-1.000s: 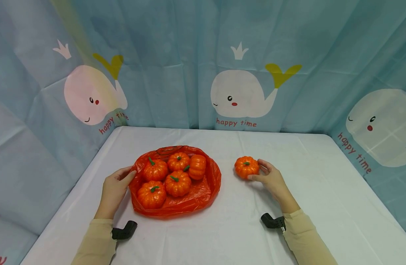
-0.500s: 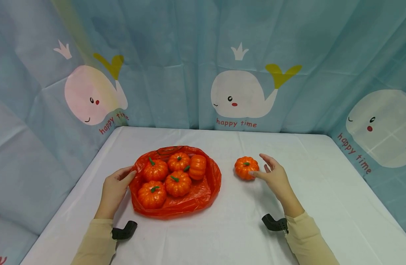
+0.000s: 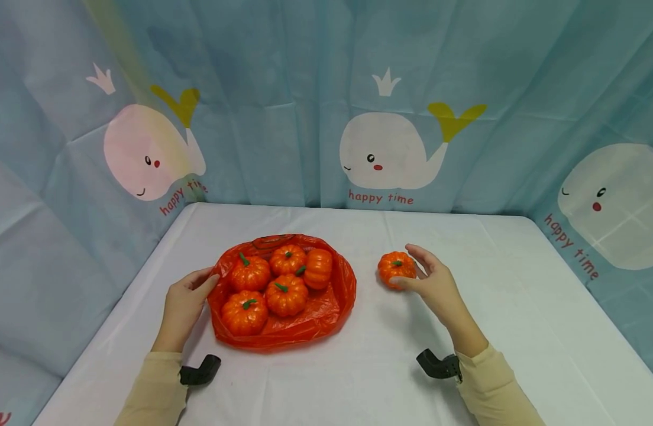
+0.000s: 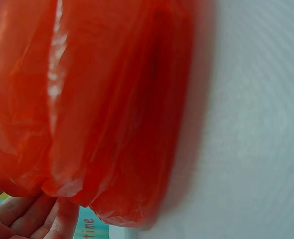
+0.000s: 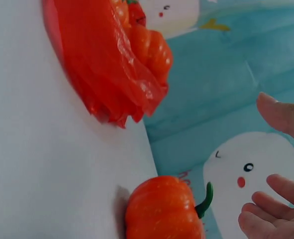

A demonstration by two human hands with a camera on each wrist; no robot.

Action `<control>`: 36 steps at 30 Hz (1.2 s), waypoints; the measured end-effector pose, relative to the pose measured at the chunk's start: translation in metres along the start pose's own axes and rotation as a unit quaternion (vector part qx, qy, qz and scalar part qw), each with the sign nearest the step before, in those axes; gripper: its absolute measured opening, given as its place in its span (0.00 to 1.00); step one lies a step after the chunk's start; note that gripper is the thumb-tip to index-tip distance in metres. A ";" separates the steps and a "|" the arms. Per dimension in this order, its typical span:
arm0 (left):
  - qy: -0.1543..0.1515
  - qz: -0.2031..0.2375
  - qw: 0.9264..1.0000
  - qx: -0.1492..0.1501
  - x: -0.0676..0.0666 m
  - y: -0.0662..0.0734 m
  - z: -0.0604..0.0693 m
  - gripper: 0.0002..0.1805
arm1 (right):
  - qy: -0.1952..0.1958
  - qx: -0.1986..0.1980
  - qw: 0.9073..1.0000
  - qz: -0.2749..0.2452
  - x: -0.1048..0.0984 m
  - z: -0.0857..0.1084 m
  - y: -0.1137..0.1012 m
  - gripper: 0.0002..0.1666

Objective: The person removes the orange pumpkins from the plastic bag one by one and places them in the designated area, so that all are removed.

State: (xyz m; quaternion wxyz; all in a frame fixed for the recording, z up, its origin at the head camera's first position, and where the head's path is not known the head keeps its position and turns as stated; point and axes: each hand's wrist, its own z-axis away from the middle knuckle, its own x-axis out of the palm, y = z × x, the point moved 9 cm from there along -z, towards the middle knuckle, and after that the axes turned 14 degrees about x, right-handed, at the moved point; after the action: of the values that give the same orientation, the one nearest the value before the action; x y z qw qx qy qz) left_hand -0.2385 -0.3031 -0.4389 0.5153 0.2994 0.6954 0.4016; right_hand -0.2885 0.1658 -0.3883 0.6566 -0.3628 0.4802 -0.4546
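A red plastic bag (image 3: 326, 307) lies opened out on the table, holding several small orange pumpkins (image 3: 286, 294) with green stems. At its left rim my left hand (image 3: 184, 305) pinches the plastic between thumb and fingers; the left wrist view shows the fingers (image 4: 35, 219) at the bag's edge (image 4: 122, 124). One more pumpkin (image 3: 394, 269) rests on the table right of the bag. My right hand (image 3: 438, 290) hovers over that pumpkin's right side, thumb and fingers spread. In the right wrist view a gap separates the hand (image 5: 281, 199) from the pumpkin (image 5: 161, 211).
A white cloth covers the table (image 3: 332, 378). Blue curtains (image 3: 262, 154) with printed whales stand behind it and at both sides. A black device (image 3: 200, 371) is strapped at my left wrist, and another (image 3: 438, 364) at my right.
My right hand's fingers have come off the lone pumpkin's side, lifted and spread, then shifted slightly left above it. The pumpkin stays about where it was. My left hand and the bag look unmoved.
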 end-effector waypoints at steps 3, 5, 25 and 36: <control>-0.001 0.002 1.000 -0.002 0.000 0.000 0.000 0.33 | -0.003 -0.004 1.000 0.006 0.007 0.000 -0.003 0.46; -0.001 0.002 1.000 -0.004 0.000 0.000 0.000 0.33 | -0.008 -0.013 1.000 0.011 0.012 0.000 -0.006 0.47; -0.009 -0.005 1.000 -0.007 0.000 -0.002 -0.001 0.33 | -0.050 -0.032 0.996 0.066 0.057 -0.007 -0.026 0.48; -0.011 -0.008 1.000 -0.006 0.001 -0.001 0.000 0.33 | -0.064 -0.074 0.990 0.097 0.080 -0.007 -0.034 0.46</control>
State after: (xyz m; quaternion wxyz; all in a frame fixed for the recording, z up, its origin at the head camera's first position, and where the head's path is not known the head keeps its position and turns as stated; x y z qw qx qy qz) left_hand -0.2391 -0.3032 -0.4404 0.5279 0.2948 0.6895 0.3987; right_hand -0.2931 0.0793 -0.3834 0.6986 -0.3905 0.5020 -0.3278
